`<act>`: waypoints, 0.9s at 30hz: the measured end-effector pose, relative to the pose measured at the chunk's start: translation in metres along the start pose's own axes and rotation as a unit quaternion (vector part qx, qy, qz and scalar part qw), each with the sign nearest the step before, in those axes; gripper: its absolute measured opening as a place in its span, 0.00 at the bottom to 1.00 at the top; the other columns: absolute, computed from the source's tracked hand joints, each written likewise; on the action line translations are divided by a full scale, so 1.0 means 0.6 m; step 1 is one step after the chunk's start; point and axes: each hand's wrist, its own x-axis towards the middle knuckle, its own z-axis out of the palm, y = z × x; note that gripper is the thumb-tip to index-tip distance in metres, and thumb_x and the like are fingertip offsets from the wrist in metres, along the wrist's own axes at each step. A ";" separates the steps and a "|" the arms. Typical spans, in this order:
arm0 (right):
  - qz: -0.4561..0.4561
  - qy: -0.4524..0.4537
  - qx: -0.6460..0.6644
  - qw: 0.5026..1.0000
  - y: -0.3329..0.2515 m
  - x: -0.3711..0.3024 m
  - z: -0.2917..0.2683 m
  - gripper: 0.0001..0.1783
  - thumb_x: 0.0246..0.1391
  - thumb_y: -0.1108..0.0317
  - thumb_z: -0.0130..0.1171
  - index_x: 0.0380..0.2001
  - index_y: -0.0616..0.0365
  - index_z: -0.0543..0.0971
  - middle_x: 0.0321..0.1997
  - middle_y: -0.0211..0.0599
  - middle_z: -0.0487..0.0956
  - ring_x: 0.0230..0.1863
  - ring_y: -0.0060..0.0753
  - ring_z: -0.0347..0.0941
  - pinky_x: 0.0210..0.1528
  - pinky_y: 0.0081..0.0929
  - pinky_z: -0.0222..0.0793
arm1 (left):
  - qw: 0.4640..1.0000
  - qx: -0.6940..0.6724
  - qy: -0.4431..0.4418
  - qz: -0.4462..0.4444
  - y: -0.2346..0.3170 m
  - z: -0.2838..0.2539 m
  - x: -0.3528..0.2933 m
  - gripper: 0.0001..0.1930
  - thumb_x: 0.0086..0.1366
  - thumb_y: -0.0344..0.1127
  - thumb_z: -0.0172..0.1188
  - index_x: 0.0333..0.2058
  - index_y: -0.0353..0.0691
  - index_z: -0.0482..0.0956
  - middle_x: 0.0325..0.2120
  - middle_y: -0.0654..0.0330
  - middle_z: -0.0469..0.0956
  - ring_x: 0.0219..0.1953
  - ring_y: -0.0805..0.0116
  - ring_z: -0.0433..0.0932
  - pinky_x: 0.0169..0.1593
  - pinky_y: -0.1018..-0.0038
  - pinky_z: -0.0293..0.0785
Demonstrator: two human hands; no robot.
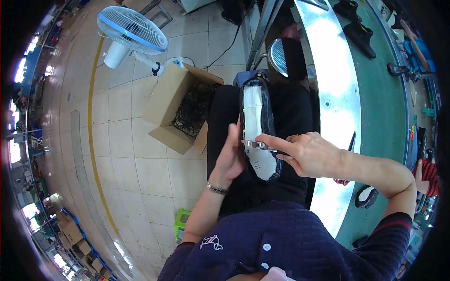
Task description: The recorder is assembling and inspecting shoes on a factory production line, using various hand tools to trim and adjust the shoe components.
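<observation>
A black shoe [268,107] lies bottom up along my lap, its pale insole board [253,105] facing me. Its dark upper edge is folded around the board. My left hand [229,152] cups the shoe's left side, thumb pointing away along it; the other fingers are hidden behind the shoe. In my right hand [307,152] is a small shiny metal hand tool [254,144], whose exact kind I cannot make out. Its head rests across the board near the middle, and my index finger stretches along it. The tool's handle is mostly covered by my fingers.
An open cardboard box [164,100] of dark tangled scraps stands on the floor at left, near a white-blue fan [131,30]. At right runs a metal-edged bench [335,84] beside a green belt [382,93] carrying black shoes [360,40]. A green stool [180,222] sits lower left.
</observation>
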 end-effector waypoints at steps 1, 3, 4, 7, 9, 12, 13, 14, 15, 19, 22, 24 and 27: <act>0.010 -0.011 -0.001 1.000 0.002 0.000 -0.006 0.35 0.59 0.67 0.55 0.67 0.43 0.56 0.20 0.44 0.77 0.21 0.48 0.77 0.24 0.41 0.75 | 1.000 0.002 0.001 -0.004 -0.001 0.006 0.011 0.33 0.69 0.57 0.49 0.68 0.54 0.53 0.61 0.67 0.65 0.58 0.70 0.67 0.62 0.67 0.62; 0.019 -0.020 -0.002 1.000 0.003 -0.003 -0.007 0.35 0.59 0.67 0.55 0.68 0.42 0.56 0.20 0.44 0.77 0.20 0.46 0.77 0.24 0.40 0.75 | 0.995 0.045 0.079 0.030 0.001 0.020 0.022 0.30 0.67 0.57 0.53 0.60 0.43 0.66 0.52 0.59 0.75 0.51 0.68 0.75 0.53 0.65 0.73; 0.012 0.000 0.004 1.000 0.007 -0.004 -0.003 0.34 0.59 0.67 0.55 0.67 0.42 0.57 0.19 0.43 0.76 0.20 0.46 0.76 0.24 0.39 0.75 | 0.996 0.037 0.078 0.020 0.005 0.028 0.023 0.27 0.66 0.53 0.56 0.58 0.45 0.68 0.50 0.62 0.76 0.49 0.69 0.76 0.52 0.67 0.74; -0.004 0.034 0.006 0.999 0.015 -0.012 0.006 0.32 0.59 0.67 0.55 0.66 0.43 0.58 0.18 0.41 0.76 0.19 0.45 0.76 0.23 0.38 0.74 | 0.994 0.075 0.069 0.032 0.008 0.054 0.025 0.36 0.64 0.47 0.58 0.68 0.53 0.54 0.60 0.63 0.66 0.58 0.68 0.67 0.61 0.69 0.64; -0.014 0.048 -0.002 0.999 0.016 -0.013 -0.006 0.32 0.59 0.67 0.55 0.66 0.43 0.59 0.17 0.40 0.75 0.19 0.45 0.76 0.23 0.38 0.74 | 0.995 0.069 0.060 0.043 0.003 0.050 0.030 0.37 0.64 0.45 0.58 0.69 0.53 0.52 0.60 0.62 0.65 0.58 0.69 0.67 0.61 0.70 0.64; 0.017 -0.113 -0.132 0.985 -0.027 0.010 -0.097 0.27 0.58 0.68 0.54 0.61 0.49 0.66 0.20 0.46 0.78 0.25 0.51 0.79 0.30 0.41 0.76 | 0.987 0.140 0.046 0.063 0.007 0.050 0.031 0.39 0.63 0.45 0.59 0.69 0.52 0.51 0.60 0.62 0.64 0.58 0.70 0.67 0.60 0.71 0.64; 0.014 -0.115 -0.140 0.983 -0.050 0.016 -0.119 0.27 0.58 0.68 0.54 0.61 0.49 0.66 0.20 0.46 0.78 0.25 0.51 0.79 0.30 0.41 0.76 | 0.987 0.137 0.044 0.071 0.010 0.039 0.028 0.39 0.63 0.45 0.59 0.69 0.52 0.51 0.60 0.62 0.64 0.58 0.70 0.67 0.60 0.71 0.64; -0.013 -0.069 -0.180 0.981 -0.067 0.018 -0.136 0.28 0.58 0.67 0.54 0.63 0.47 0.65 0.21 0.46 0.79 0.25 0.49 0.79 0.30 0.41 0.76 | 0.987 0.145 0.050 0.051 0.013 0.030 0.026 0.40 0.63 0.45 0.60 0.69 0.51 0.50 0.60 0.61 0.65 0.58 0.71 0.67 0.60 0.71 0.64; -0.042 -0.023 -0.219 0.975 -0.075 0.021 -0.147 0.29 0.58 0.66 0.54 0.64 0.45 0.64 0.21 0.46 0.79 0.26 0.48 0.79 0.30 0.41 0.75 | 0.986 0.153 0.057 0.030 0.013 0.025 0.026 0.40 0.63 0.45 0.60 0.70 0.50 0.49 0.60 0.61 0.65 0.57 0.71 0.67 0.60 0.71 0.63; -0.072 0.082 -0.180 0.978 -0.003 0.079 -0.123 0.34 0.63 0.59 0.51 0.69 0.34 0.52 0.22 0.46 0.78 0.23 0.45 0.77 0.27 0.38 0.74 | 0.985 0.150 0.040 0.079 0.019 0.051 0.026 0.32 0.64 0.38 0.59 0.65 0.46 0.58 0.48 0.63 0.73 0.46 0.74 0.75 0.50 0.74 0.74; 0.018 -0.009 -0.272 0.962 0.022 0.098 -0.113 0.34 0.64 0.57 0.50 0.70 0.33 0.50 0.20 0.44 0.76 0.20 0.45 0.76 0.24 0.37 0.72 | 0.987 0.153 0.030 0.038 0.032 0.035 0.018 0.42 0.63 0.41 0.61 0.70 0.51 0.46 0.56 0.62 0.68 0.54 0.72 0.69 0.58 0.72 0.67; -0.024 0.031 -0.318 0.947 -0.013 0.078 -0.131 0.36 0.62 0.58 0.53 0.69 0.31 0.52 0.17 0.44 0.74 0.18 0.45 0.74 0.24 0.37 0.72 | 0.987 0.152 0.018 0.039 0.035 0.037 0.021 0.40 0.64 0.40 0.60 0.70 0.51 0.47 0.54 0.63 0.69 0.52 0.74 0.71 0.55 0.72 0.70; -0.080 0.144 -0.120 0.979 0.011 0.070 -0.089 0.34 0.63 0.59 0.51 0.69 0.32 0.52 0.15 0.44 0.73 0.19 0.45 0.76 0.25 0.37 0.73 | 0.989 0.144 -0.009 0.039 0.033 0.035 0.026 0.39 0.65 0.39 0.59 0.70 0.50 0.47 0.52 0.63 0.70 0.51 0.74 0.72 0.54 0.72 0.71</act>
